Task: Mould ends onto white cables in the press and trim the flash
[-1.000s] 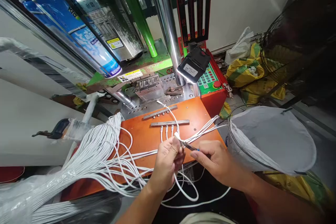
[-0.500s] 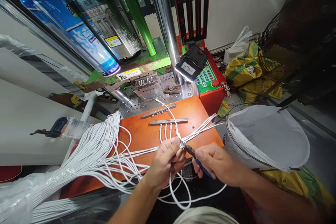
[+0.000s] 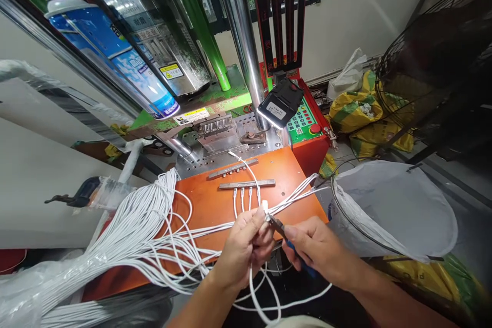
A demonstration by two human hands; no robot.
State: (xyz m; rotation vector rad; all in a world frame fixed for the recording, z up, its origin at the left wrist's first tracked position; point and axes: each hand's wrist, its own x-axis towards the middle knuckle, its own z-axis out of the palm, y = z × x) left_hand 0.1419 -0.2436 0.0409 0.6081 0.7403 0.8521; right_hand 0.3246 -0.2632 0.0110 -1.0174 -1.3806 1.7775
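Observation:
My left hand point(image 3: 248, 241) pinches a small white piece point(image 3: 265, 208) on a white cable, over the front edge of the orange board point(image 3: 272, 166). In my right hand point(image 3: 313, 246) is a cutting tool point(image 3: 280, 226) with blue handles, its jaws at the white piece by my left fingertips. Behind the hands, a metal bar point(image 3: 248, 184) lies on the board with several cable ends against it. A second toothed bar point(image 3: 232, 169) lies farther back. White cable loops hang below my left hand.
A large bundle of white cables point(image 3: 134, 220) fills the left. Behind the board stands a press with a metal mould point(image 3: 215, 128), a blue spray can point(image 3: 115, 56) and a control panel point(image 3: 305, 118). A white-lined bin point(image 3: 395, 205) stands right.
The view has shifted slightly. The white piece now shows more above my left fingertips, and the tool's jaws remain at it. Both hands keep their hold.

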